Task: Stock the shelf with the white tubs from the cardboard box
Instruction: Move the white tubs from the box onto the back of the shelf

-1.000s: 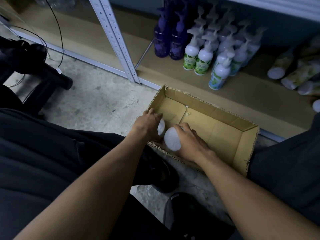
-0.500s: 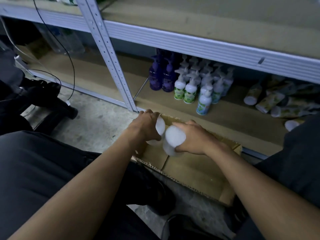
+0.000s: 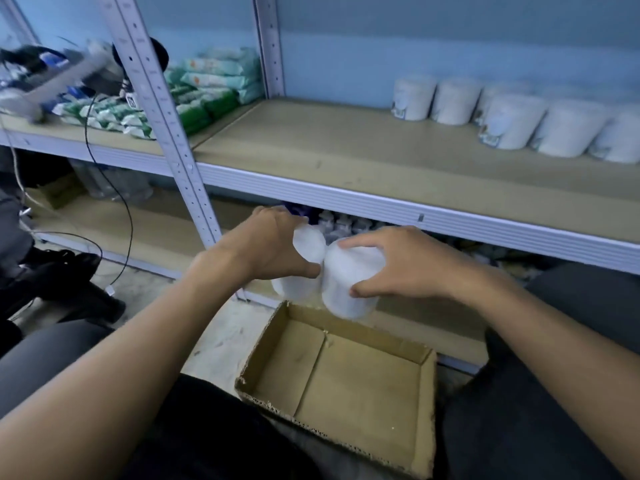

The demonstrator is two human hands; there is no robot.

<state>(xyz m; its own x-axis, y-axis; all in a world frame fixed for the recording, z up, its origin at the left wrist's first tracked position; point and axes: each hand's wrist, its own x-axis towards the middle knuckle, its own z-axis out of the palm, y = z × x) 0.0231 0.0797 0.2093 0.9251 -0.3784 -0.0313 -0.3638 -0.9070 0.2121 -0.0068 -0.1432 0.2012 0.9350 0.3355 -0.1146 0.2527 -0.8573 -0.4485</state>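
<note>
My left hand (image 3: 268, 245) grips one white tub (image 3: 306, 251) and my right hand (image 3: 405, 263) grips a second white tub (image 3: 348, 285). Both tubs are in the air, side by side and touching, above the far edge of the cardboard box (image 3: 346, 375), just below the front rail of the middle shelf (image 3: 346, 147). The box holds nothing that I can see. Several white tubs (image 3: 502, 116) stand in rows at the right of that shelf.
A perforated upright post (image 3: 166, 126) stands left of my hands. Green and white packets (image 3: 204, 95) lie on the shelf's left part. Pump bottles (image 3: 337, 223) stand on the lower shelf behind my hands. A black cable (image 3: 128, 216) hangs at the left.
Both hands have lifted the two tubs out of the box and up toward the middle shelf. My view has tilted upward, so that shelf and its tubs now show.
</note>
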